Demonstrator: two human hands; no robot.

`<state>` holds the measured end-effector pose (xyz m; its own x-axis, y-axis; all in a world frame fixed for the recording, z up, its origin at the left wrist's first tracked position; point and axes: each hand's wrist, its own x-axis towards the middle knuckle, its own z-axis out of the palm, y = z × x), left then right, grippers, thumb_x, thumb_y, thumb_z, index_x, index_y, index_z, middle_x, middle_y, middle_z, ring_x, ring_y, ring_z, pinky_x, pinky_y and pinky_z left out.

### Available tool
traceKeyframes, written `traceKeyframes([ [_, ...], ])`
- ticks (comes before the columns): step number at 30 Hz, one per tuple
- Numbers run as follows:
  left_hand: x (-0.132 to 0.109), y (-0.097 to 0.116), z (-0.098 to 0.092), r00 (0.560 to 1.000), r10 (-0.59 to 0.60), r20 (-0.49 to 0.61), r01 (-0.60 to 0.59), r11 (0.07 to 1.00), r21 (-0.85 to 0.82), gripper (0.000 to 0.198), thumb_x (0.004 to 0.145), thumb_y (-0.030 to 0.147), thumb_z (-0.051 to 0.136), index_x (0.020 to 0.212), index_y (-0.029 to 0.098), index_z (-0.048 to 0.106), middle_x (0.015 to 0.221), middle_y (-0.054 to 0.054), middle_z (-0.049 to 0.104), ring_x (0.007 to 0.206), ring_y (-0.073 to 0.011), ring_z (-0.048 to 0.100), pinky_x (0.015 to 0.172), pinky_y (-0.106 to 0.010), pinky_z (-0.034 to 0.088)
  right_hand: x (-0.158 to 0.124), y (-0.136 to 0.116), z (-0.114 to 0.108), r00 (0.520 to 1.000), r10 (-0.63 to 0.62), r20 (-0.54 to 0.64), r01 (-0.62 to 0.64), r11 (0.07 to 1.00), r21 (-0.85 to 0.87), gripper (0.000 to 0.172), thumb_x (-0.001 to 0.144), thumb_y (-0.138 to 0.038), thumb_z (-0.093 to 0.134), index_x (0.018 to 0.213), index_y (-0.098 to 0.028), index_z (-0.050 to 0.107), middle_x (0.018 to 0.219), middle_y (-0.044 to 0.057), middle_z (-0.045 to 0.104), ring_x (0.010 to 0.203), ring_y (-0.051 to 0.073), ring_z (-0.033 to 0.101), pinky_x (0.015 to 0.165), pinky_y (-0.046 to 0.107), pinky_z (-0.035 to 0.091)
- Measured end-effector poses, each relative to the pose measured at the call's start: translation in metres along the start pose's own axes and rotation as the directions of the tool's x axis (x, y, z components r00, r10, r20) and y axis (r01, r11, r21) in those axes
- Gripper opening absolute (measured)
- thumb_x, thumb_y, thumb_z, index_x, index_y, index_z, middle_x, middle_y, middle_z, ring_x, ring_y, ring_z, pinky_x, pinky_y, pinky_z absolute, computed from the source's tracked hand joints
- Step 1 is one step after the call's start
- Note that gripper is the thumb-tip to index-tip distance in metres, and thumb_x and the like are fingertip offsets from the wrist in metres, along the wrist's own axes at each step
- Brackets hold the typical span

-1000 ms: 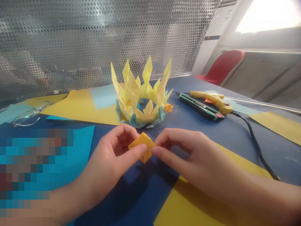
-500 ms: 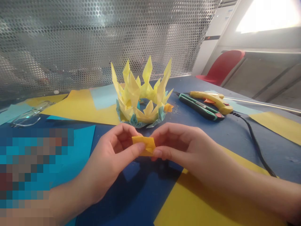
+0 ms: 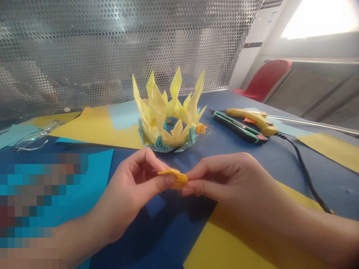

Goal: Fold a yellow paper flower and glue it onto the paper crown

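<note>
A small folded piece of yellow paper (image 3: 179, 180) is held in the air between my two hands. My left hand (image 3: 140, 179) pinches its left end, thumb on the near face and index finger behind. With thumb and fingertips, my right hand (image 3: 224, 175) grips the right end. Just beyond my hands, a folded paper crown (image 3: 159, 110) stands upright on the dark blue table (image 3: 134, 231), pale yellow points rising from a light blue base. Beside it on the right lies a small orange folded paper piece (image 3: 201, 129).
A green-and-black utility knife (image 3: 238, 127) and a yellow glue gun (image 3: 252, 117) with a black cord (image 3: 305, 172) lie at right. Yellow sheets (image 3: 224, 239), a blue sheet (image 3: 95, 186) and clear glasses (image 3: 35, 138) surround my hands. A perforated metal panel (image 3: 112, 48) stands behind; the lower left is pixelated.
The folded paper has tilted, showing more of its edge than its flat face. My right hand has shifted slightly right and turned, its fingertips now at the paper's right end.
</note>
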<state>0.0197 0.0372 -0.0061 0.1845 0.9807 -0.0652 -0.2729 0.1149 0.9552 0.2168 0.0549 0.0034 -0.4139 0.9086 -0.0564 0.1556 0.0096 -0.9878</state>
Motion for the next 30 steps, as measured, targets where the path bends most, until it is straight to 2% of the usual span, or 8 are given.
traceKeyframes([
  [6, 0.002, -0.001, 0.004, 0.999, -0.003, -0.048, 0.004, 1.0, 0.015, 0.021, 0.076, 0.016, 0.084, 0.07, 0.02, 0.064, 0.068, 0.005, 0.076, 0.067, -0.0071, 0.07, 0.066, -0.011, 0.055, 0.0, -0.005, 0.001, 0.996, -0.09, -0.017, 0.086, 0.984, -0.154, 0.007, 0.076, -0.024, 0.081, 0.072, -0.021, 0.077, 0.069, -0.001, 0.078, 0.067, 0.016, 0.073, 0.063, 0.022, 0.059],
  [9, 0.002, -0.002, 0.005, 0.996, -0.001, -0.086, 0.003, 1.0, 0.027, 0.018, 0.076, 0.016, 0.085, 0.077, 0.022, 0.068, 0.071, 0.008, 0.075, 0.071, -0.0065, 0.07, 0.066, -0.01, 0.055, 0.001, -0.005, 0.002, 0.987, -0.152, -0.043, 0.143, 0.976, -0.166, 0.008, 0.08, -0.027, 0.078, 0.079, -0.02, 0.074, 0.068, -0.001, 0.075, 0.064, 0.014, 0.071, 0.062, 0.021, 0.058],
  [14, 0.002, -0.004, 0.005, 0.997, -0.036, -0.064, 0.043, 0.994, 0.099, 0.021, 0.072, 0.02, 0.088, 0.088, 0.024, 0.076, 0.08, 0.006, 0.08, 0.076, -0.0089, 0.073, 0.069, -0.011, 0.057, 0.002, -0.002, 0.0, 0.981, -0.182, -0.074, 0.17, 0.975, -0.144, 0.019, 0.081, -0.033, 0.078, 0.09, -0.021, 0.066, 0.068, -0.003, 0.072, 0.062, 0.015, 0.071, 0.058, 0.023, 0.057],
  [17, 0.003, -0.003, 0.005, 0.998, -0.048, -0.045, 0.053, 0.991, 0.125, 0.013, 0.073, 0.022, 0.087, 0.084, 0.024, 0.08, 0.079, 0.005, 0.082, 0.074, -0.0084, 0.073, 0.069, -0.009, 0.056, 0.002, 0.0, 0.0, 0.96, -0.273, -0.061, 0.257, 0.947, -0.195, 0.014, 0.08, -0.029, 0.079, 0.084, -0.021, 0.068, 0.075, -0.002, 0.074, 0.068, 0.013, 0.071, 0.063, 0.022, 0.058],
  [21, 0.002, -0.001, 0.005, 0.998, -0.054, -0.016, 0.056, 0.991, 0.121, 0.009, 0.074, 0.02, 0.087, 0.08, 0.026, 0.082, 0.076, 0.005, 0.082, 0.072, -0.0081, 0.074, 0.068, -0.008, 0.056, 0.001, 0.001, -0.001, 0.921, -0.385, -0.061, 0.347, 0.88, -0.325, 0.004, 0.085, -0.021, 0.075, 0.086, -0.021, 0.071, 0.076, -0.004, 0.074, 0.068, 0.01, 0.068, 0.066, 0.017, 0.056],
  [25, 0.002, -0.002, 0.003, 0.998, -0.066, -0.004, 0.066, 0.993, 0.094, 0.01, 0.075, 0.019, 0.086, 0.082, 0.025, 0.083, 0.08, 0.003, 0.084, 0.073, -0.0092, 0.075, 0.07, -0.009, 0.057, -0.001, 0.0, -0.003, 0.851, -0.525, -0.002, 0.451, 0.733, -0.51, 0.002, 0.087, -0.018, 0.071, 0.087, -0.021, 0.071, 0.076, -0.003, 0.073, 0.068, 0.009, 0.067, 0.066, 0.018, 0.056],
  [29, 0.003, -0.003, 0.003, 0.993, -0.117, 0.025, 0.115, 0.991, 0.063, 0.017, 0.074, 0.018, 0.086, 0.089, 0.027, 0.084, 0.084, 0.002, 0.085, 0.076, -0.011, 0.077, 0.069, -0.01, 0.058, -0.004, -0.002, -0.009, 0.678, -0.724, 0.128, 0.615, 0.464, -0.638, 0.011, 0.09, -0.013, 0.066, 0.087, -0.022, 0.071, 0.088, 0.001, 0.074, 0.074, 0.011, 0.07, 0.069, 0.019, 0.057],
  [30, 0.003, -0.002, 0.003, 0.991, -0.127, 0.029, 0.125, 0.99, 0.058, 0.019, 0.074, 0.018, 0.086, 0.09, 0.027, 0.084, 0.086, 0.002, 0.085, 0.076, -0.0116, 0.077, 0.069, -0.011, 0.058, -0.005, -0.003, -0.01, 0.673, -0.718, 0.176, 0.622, 0.422, -0.659, 0.012, 0.092, -0.013, 0.064, 0.088, -0.023, 0.071, 0.09, 0.002, 0.074, 0.075, 0.012, 0.07, 0.07, 0.019, 0.057],
])
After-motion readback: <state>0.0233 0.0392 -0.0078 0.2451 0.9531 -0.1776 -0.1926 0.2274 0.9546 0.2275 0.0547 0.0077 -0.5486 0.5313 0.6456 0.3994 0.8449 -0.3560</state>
